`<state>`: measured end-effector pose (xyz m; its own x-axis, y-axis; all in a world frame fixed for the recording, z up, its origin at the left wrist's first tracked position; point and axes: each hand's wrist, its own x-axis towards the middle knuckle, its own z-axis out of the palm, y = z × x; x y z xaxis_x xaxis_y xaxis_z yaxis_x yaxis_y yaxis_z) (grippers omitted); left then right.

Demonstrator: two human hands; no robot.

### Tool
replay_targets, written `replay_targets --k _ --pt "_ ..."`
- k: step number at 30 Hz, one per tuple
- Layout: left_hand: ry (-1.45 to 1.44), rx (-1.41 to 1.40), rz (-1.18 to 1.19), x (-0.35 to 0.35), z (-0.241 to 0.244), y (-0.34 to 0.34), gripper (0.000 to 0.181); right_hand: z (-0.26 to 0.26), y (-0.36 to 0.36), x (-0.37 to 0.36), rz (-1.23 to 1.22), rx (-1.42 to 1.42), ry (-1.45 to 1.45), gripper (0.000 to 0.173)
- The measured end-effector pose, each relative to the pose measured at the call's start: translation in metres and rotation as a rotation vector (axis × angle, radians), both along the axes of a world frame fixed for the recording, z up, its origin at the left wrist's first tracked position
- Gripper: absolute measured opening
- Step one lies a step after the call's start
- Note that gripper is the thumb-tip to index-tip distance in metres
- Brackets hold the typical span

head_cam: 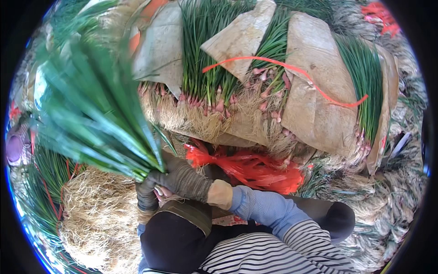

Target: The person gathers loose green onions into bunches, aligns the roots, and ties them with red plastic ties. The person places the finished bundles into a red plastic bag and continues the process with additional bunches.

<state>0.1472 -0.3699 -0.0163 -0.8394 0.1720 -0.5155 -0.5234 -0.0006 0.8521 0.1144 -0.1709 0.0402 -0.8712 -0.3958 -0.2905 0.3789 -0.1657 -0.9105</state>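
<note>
My right hand [186, 177], in a dark knitted glove, grips a bunch of green allium plants [99, 113] low on the stalks. My left hand [147, 197], gloved the same way, closes around the bunch just below it, partly hidden behind my knee. The leaves fan out to the upper left and are blurred. A few pink bulbs [163, 191] show under my hands. Ahead lie more allium plants [208, 61] with pink bulbs and pale roots, spread between brown sheets [318, 78]. A loose red plastic strip [291, 65] lies across them.
A heap of red plastic strips [249, 167] lies between my legs and the sheets. To the left stands a large bundle [99, 215], roots facing me, with red ties about its leaves. Dry, withered stalks [383, 198] cover the ground on the right. More red strips [381, 17] lie at the upper right.
</note>
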Motion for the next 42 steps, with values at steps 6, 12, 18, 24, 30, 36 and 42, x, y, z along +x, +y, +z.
replay_targets --k 6,12,18,24,30,36,42 --pt "0.428 -0.101 0.261 -0.047 0.061 0.076 0.02 0.071 0.044 -0.018 -0.096 0.073 0.361 0.051" --pt "0.561 0.24 -0.303 -0.116 0.174 0.213 0.03 0.133 0.165 -0.037 -0.351 -0.141 0.497 0.035" --pt "-0.066 0.614 -0.73 -0.126 0.147 0.384 0.031 0.096 0.348 -0.013 -0.453 0.157 0.07 0.033" --pt "-0.385 0.476 -0.616 -0.133 -0.007 0.432 0.025 -0.07 0.408 -0.006 -0.473 0.262 -0.317 0.038" --pt "-0.378 0.359 -0.562 -0.131 0.046 0.431 0.037 -0.027 0.401 0.003 -0.523 -0.327 -0.359 0.042" --pt "0.487 -0.124 -0.949 -0.168 0.021 0.377 0.033 0.03 0.415 0.03 -0.545 0.195 -0.24 0.04" --pt "-0.016 0.164 -0.39 -0.15 0.019 0.338 0.029 0.026 0.418 0.012 -0.542 1.38 0.543 0.048"
